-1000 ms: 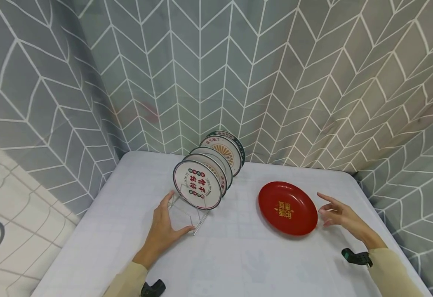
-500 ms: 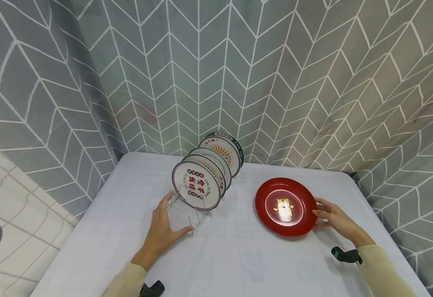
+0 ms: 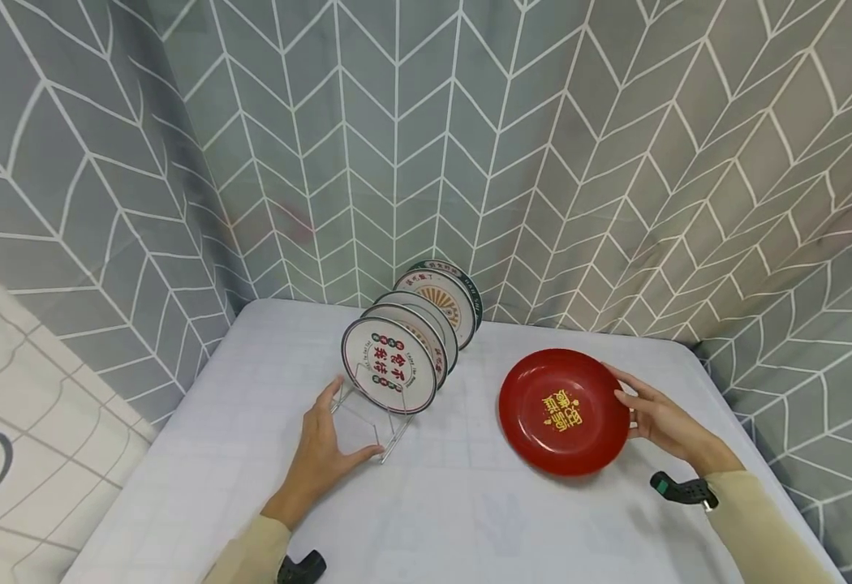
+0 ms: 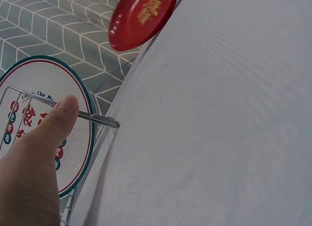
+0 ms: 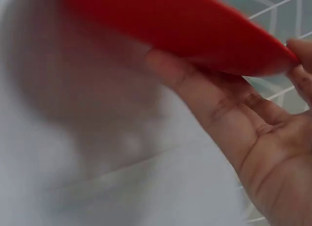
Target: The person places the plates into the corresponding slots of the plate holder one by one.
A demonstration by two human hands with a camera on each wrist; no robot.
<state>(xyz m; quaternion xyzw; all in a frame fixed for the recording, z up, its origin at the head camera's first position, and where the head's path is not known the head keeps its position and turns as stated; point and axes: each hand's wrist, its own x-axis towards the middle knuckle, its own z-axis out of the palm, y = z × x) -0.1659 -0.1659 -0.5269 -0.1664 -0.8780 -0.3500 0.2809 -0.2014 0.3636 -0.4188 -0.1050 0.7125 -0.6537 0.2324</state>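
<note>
My left hand (image 3: 319,454) grips the near end of a metal wire dish rack (image 3: 395,438), forefinger at one side and thumb at the other. The left wrist view shows the thumb lying against the rack's wire (image 4: 91,116). Several round printed plates (image 3: 388,365) stand on edge in the rack, one behind another. On the right, my right hand (image 3: 663,422) holds a red plate (image 3: 535,438) with gold lettering by its right rim. In the right wrist view, fingers support the plate's underside (image 5: 195,35) while the thumb is at the rim; a shadow falls on the cloth below.
A white cloth (image 3: 441,519) covers the table. Behind it and on the right hangs a grey curtain (image 3: 470,162) with a white chevron pattern. The plates stand close to the curtain at the back edge. A pale tiled-pattern surface (image 3: 32,422) lies beyond the table's left edge.
My right hand has moved left to the red plate, taken hold of its rim and lifted it, tilting it. The left hand has stayed at the rack.
</note>
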